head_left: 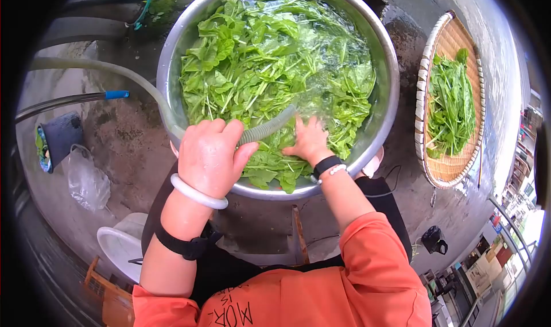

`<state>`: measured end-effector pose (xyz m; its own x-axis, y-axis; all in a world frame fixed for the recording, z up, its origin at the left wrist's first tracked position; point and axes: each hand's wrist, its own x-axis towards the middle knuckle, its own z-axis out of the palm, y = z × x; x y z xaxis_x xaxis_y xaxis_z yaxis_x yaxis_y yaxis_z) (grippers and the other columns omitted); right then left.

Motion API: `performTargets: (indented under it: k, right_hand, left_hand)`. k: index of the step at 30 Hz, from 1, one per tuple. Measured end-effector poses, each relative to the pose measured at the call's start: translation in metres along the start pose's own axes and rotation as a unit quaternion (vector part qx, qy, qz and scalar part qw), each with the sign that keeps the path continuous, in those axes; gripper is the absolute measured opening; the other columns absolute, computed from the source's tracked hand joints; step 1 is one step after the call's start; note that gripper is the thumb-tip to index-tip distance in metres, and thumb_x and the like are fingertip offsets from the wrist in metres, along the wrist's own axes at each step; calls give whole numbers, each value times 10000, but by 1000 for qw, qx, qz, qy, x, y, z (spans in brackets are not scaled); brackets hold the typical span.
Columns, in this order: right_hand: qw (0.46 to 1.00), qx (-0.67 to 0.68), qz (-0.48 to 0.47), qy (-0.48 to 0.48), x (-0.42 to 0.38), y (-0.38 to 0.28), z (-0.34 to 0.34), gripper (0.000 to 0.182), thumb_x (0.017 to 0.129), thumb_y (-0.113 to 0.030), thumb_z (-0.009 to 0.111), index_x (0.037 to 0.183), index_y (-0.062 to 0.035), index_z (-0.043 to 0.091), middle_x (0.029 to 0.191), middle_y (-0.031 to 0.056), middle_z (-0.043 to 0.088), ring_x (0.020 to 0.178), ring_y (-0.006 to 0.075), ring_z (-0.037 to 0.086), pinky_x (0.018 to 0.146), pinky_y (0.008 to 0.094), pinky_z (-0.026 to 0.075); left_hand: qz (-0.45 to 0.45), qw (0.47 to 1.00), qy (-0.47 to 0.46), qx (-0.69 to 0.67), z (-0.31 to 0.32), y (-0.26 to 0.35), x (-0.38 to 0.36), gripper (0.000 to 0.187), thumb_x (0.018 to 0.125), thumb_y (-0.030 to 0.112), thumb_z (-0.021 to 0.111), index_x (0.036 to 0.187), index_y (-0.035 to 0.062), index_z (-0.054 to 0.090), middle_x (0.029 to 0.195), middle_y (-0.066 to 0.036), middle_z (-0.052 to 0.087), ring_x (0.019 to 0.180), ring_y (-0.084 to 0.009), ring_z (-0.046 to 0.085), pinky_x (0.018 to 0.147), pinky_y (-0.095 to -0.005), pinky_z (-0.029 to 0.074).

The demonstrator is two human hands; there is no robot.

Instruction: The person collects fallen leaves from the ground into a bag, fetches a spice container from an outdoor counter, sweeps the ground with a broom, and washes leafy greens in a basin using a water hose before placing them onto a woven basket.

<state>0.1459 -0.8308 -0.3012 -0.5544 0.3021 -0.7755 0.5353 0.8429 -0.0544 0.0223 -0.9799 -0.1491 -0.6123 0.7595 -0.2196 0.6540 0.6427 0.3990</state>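
Observation:
A large metal basin [391, 80] full of leafy greens [247, 63] and water sits in front of me. My left hand [209, 149] is wrapped round a ribbed hose [268, 128] at the basin's near left rim. Water pours from the hose's end onto the greens and splashes towards the right side. My right hand [310, 140] lies among the leaves close to the hose's end, with its fingers spread. Part of its fingertips is hidden by the splashing water and leaves.
At the right, a round woven tray [453, 169] holds more greens. To the left are a dark bucket [64, 134], a clear plastic bag [87, 180] and a blue-tipped pole [92, 97]. A white tub [117, 244] stands at the lower left, beside a wooden stool [117, 304].

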Motion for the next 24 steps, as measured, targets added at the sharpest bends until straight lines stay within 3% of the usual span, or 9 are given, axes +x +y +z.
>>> performTargets:
  k: [3, 6, 7, 8, 10, 16, 19, 22, 24]
  right_hand:
    - [998, 63, 20, 24, 53, 11, 62, 760, 674, -307, 639, 1320, -152, 271, 1181, 231, 450, 1074, 343, 470, 913, 371, 383]
    - [983, 177, 51, -22, 60, 17, 24, 625, 713, -238, 564, 1282, -100, 346, 1091, 211, 530, 1008, 336, 521, 895, 361, 399]
    - [973, 194, 6, 123, 70, 28, 47, 554, 645, -160, 639, 1156, -17, 479, 1032, 146, 579, 949, 282, 556, 817, 319, 442]
    - [974, 189, 5, 128, 65, 36, 34, 554, 645, -160, 639, 1156, -17, 479, 1032, 146, 579, 949, 282, 556, 817, 319, 442]
    - [876, 481, -31, -14, 49, 53, 4, 441, 659, -43, 556, 1096, 10, 522, 905, 94, 613, 792, 191, 582, 720, 270, 453]
    - [833, 536, -104, 91, -49, 101, -145, 398, 670, 26, 496, 1067, 31, 529, 914, 51, 596, 794, 121, 555, 721, 224, 433]
    - [888, 428, -102, 132, -31, 130, -143, 426, 672, 9, 536, 1095, 45, 498, 954, 92, 596, 844, 135, 558, 748, 235, 441]
    - [955, 251, -55, 147, 44, 160, -76, 894, 616, -296, 726, 1316, -11, 247, 1073, 208, 541, 1020, 267, 521, 907, 326, 380]
    - [950, 278, 57, 130, 89, 151, -34, 1105, 572, -385, 745, 1356, -32, 52, 1141, 253, 487, 1100, 311, 464, 956, 342, 336]
  left_hand:
    - [8, 1000, 8, -22, 1, -3, 2, 230, 632, 188, 680, 718, 45, 523, 621, -110, 487, 613, -308, 497, 558, -401, 385]
    - [20, 999, 25, -38, 0, -3, 0, 240, 629, 175, 686, 739, 36, 523, 615, -120, 476, 593, -321, 483, 533, -404, 377]
    - [24, 998, 34, -36, 0, -4, 1, 241, 633, 180, 683, 742, 36, 524, 613, -117, 474, 589, -320, 481, 532, -402, 376]
    - [24, 998, 41, -38, -1, -4, 2, 241, 633, 180, 683, 742, 36, 524, 613, -117, 474, 589, -320, 481, 532, -402, 376]
    - [33, 997, 54, -49, -1, -4, 0, 242, 649, 201, 674, 752, 40, 525, 616, -116, 473, 593, -318, 481, 533, -399, 377]
    - [22, 998, 49, -28, -4, -3, -6, 246, 675, 234, 655, 765, 46, 524, 630, -120, 482, 613, -316, 489, 539, -401, 380]
    - [29, 998, 48, -35, -3, -1, -5, 251, 664, 232, 660, 757, 45, 522, 627, -120, 483, 609, -320, 488, 541, -403, 380]
    - [20, 999, 33, -31, -1, 0, -4, 239, 649, 221, 668, 730, 49, 523, 627, -111, 491, 617, -311, 496, 558, -401, 385]
    - [5, 1000, 18, -24, -1, 1, -4, 228, 642, 216, 671, 707, 52, 526, 631, -102, 500, 627, -301, 505, 576, -400, 390]
